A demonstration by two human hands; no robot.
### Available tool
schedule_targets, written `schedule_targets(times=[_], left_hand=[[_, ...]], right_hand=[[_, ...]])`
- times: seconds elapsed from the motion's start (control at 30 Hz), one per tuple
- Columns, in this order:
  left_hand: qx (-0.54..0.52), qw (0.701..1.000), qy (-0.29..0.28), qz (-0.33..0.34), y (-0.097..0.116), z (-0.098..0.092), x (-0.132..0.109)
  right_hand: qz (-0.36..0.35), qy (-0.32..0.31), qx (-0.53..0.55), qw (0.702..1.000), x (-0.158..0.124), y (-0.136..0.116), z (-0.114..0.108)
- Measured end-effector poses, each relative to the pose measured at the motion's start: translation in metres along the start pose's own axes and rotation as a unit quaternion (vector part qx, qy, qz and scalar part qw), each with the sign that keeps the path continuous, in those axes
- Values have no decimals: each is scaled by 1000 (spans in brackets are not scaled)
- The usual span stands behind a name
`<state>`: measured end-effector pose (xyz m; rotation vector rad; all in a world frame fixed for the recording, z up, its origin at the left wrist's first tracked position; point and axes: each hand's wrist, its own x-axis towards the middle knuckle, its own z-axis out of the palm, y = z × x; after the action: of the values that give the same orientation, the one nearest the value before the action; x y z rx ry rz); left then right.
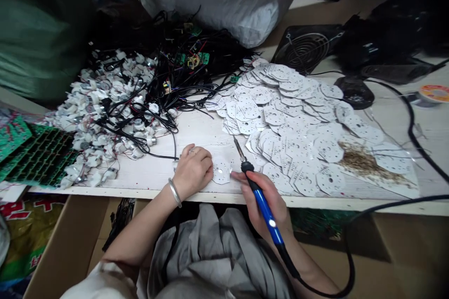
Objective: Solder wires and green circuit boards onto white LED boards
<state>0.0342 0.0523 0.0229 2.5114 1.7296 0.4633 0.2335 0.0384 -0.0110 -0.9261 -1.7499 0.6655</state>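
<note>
My right hand grips a blue and black soldering iron, its metal tip pointing away from me above the table. One fingertip of that hand is at the right edge of a single white round circuit board lying near the front edge. My left hand, with a ring and a bracelet, is closed at the board's left side. What its fingers hold, if anything, is hidden beneath them. A black cable runs down to the table beside the left hand. Many similar white boards lie piled to the right.
Small white motor-like parts with thin wires are heaped at left, near green circuit boards. Black cables with small boards lie behind. A fan, a solder spool and brown rosin-like crumbs are at right. The iron's cord loops rightward.
</note>
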Motion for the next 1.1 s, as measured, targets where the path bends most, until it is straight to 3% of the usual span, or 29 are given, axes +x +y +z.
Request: schedule_targets(times=[0.13, 0.3, 0.43, 0.53, 0.63, 0.73, 0.8, 0.93, 1.0, 1.1], left_hand=[[12, 1000, -13, -13, 0, 1, 2], [18, 999, -24, -18, 4, 0, 3], [-7, 1000, -23, 8, -4, -16, -2], [9, 1000, 17, 2, -33, -42, 0], [141, 986, 54, -64, -81, -69, 13], [236, 970, 19, -57, -122, -86, 27], [256, 966, -14, -14, -133, -95, 29], [283, 959, 19, 29, -117, -120, -4], [309, 950, 38, -5, -104, -135, -35], [336, 940, -8, -53, -96, -148, -85]], right_hand=[[-48, -36, -40, 997, 5, 0, 9], [-55, -29, -65, 996, 6, 5, 16], [-64, -33, -62, 995, 4, 8, 16], [-66, -31, -67, 995, 3, 8, 16], [-85, -23, -84, 993, 2, 7, 17], [-106, -17, -103, 989, 2, 7, 18], [-111, -15, -116, 987, 2, 7, 17], [-112, -27, -140, 983, 2, 8, 15], [-118, -30, -140, 983, 2, 7, 14], [-127, -35, -119, 984, 4, 6, 12]])
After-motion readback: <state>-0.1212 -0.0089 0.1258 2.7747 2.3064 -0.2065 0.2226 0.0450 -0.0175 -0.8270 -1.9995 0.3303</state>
